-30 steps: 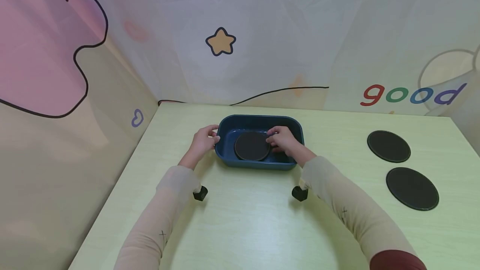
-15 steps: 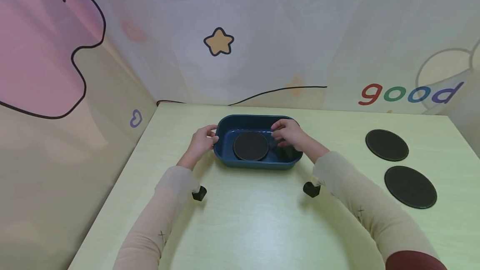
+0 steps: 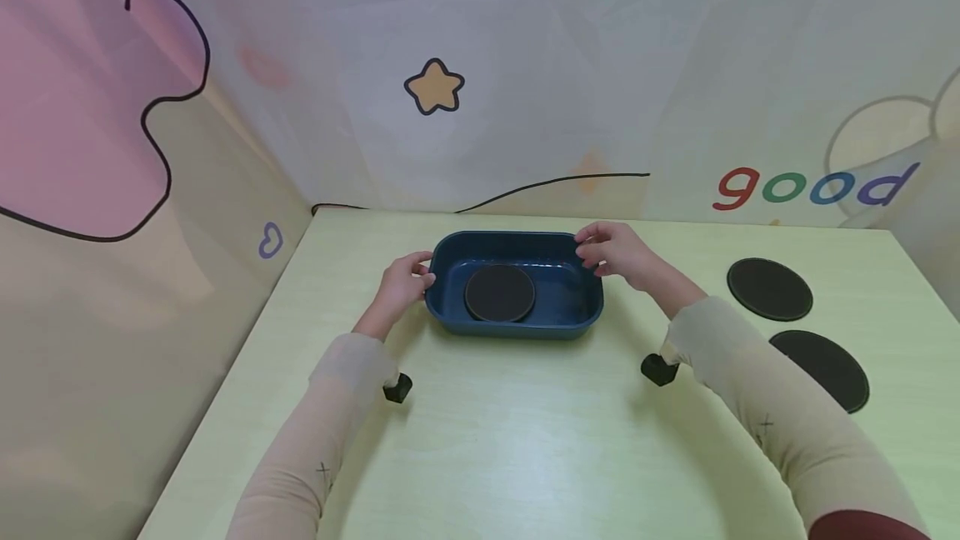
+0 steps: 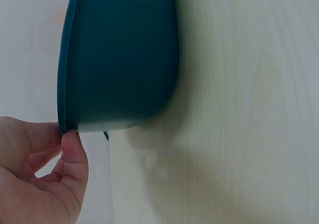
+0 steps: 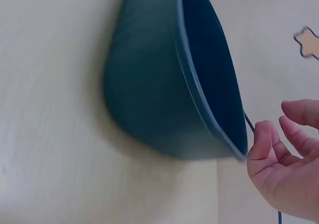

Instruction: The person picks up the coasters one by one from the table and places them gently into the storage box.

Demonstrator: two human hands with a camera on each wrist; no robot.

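A dark blue rectangular basin (image 3: 566, 330) with rounded corners stands on the table. Inside it, left of the middle, lies a round black disc (image 3: 500, 293). My left hand (image 3: 401, 290) pinches the basin's left rim between thumb and fingers; the left wrist view shows the thumb (image 4: 74, 152) on the outer side of the rim. Just over the basin's back right corner is my right hand (image 3: 618, 254), fingers loosely bent and holding nothing. In the right wrist view a gap shows between the right fingers (image 5: 299, 134), beside the basin's rim (image 5: 219, 127).
Two more black discs lie on the right of the table: one farther back (image 3: 769, 289), and a nearer one (image 3: 832, 369) partly covered by the right sleeve (image 3: 757, 390). Printed fabric walls (image 3: 525, 107) rise behind and at the left of the pale table (image 3: 487, 440).
My right hand has moved from inside the basin, near the disc, to the right and up over its right rim. The left hand stays on the left rim; the disc lies where it was.
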